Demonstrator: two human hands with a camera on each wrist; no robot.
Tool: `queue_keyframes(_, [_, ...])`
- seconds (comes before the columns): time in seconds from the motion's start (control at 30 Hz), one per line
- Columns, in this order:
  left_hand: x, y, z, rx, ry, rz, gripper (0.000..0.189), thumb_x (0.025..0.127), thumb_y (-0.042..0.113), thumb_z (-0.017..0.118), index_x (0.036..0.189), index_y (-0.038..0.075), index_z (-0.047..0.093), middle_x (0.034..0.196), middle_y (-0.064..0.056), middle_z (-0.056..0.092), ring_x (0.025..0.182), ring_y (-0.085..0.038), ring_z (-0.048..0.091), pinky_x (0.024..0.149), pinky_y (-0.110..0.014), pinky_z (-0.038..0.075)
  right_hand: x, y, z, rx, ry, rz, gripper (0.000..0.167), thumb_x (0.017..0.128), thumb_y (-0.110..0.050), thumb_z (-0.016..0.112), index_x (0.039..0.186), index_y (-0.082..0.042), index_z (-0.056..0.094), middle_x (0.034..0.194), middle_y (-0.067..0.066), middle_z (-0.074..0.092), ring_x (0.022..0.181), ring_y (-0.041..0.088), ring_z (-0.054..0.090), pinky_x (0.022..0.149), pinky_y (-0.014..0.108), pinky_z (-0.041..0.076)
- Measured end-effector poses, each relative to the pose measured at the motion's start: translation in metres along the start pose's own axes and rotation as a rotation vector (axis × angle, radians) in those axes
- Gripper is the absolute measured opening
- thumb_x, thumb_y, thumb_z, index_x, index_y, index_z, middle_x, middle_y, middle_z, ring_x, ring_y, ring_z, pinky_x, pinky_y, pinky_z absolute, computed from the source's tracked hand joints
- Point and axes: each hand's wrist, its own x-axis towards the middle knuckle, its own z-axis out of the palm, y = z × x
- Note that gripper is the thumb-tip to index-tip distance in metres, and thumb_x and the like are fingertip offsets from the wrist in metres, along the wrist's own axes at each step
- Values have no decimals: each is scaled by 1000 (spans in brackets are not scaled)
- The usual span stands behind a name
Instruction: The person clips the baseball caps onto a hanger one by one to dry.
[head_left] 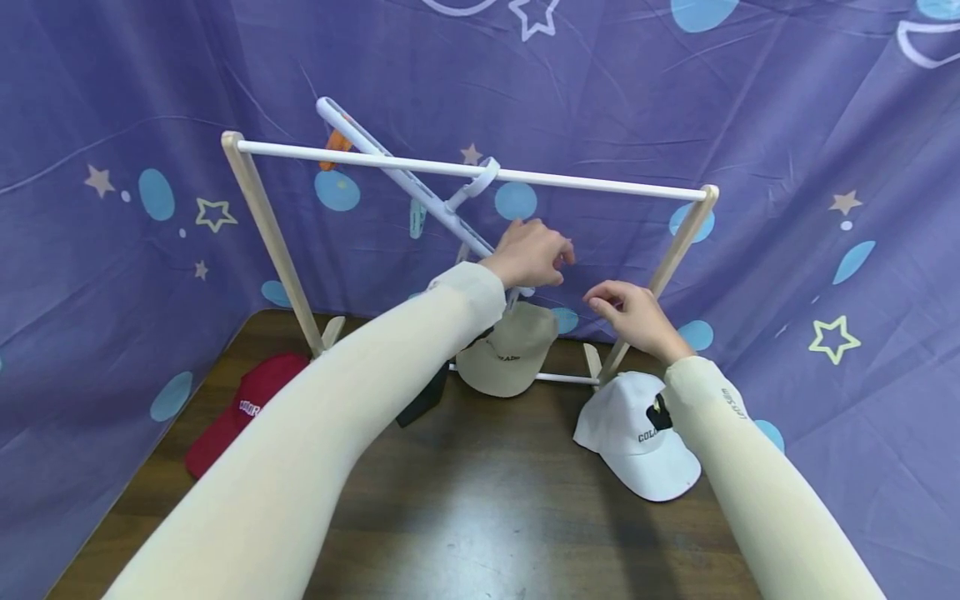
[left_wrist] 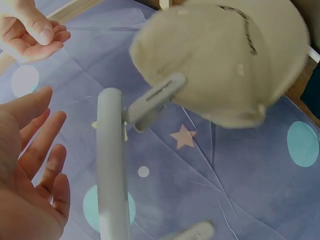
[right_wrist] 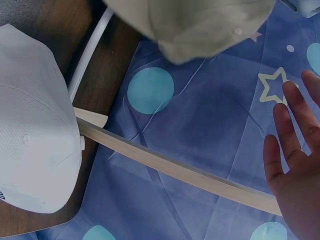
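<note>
Clipped to the clip hanger's [head_left: 431,200] low end, which slants down rightward, the beige cap [head_left: 508,354] hangs below the left hand [head_left: 528,252], nearer than the right hand [head_left: 633,318]; both are empty, fingers loose.

A beige cap [head_left: 510,354] hangs clipped from a tilted white hanger [head_left: 431,200].

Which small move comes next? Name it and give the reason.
Probably reach the left hand toward the red cap on the table: that hand looks empty, the beige cap hangs at the low end of the hanger, and the orange clip at its raised end appears free, so a cap there might level it.
</note>
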Motion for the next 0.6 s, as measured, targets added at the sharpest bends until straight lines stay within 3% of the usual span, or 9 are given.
queue_keyframes(0.13, [-3,-5,2,-8,22,25,32,99,36,75,130,27,75,115,8,75,114,-18,62,105,-42,45,-1,-1,1,-9,9,8,18,109,-17,63,116,-7,76,113,12,77,99,27,70,88,45,55])
queue_keyframes(0.37, [-12,-16,7,-58,79,48,29,99,34,76,127,26,76,116,6,75,104,-13,67,92,-35,53,-5,-3,2,10,7,26,20,108,-17,63,118,-5,76,115,13,76,103,30,71,92,47,55])
queue_keyframes(0.6, [-30,-23,9,-87,150,118,23,99,28,76,121,22,79,115,6,78,109,-17,66,102,-37,47,-10,-2,5,15,18,44,23,109,-19,63,121,-4,75,118,12,75,103,29,70,93,48,54])
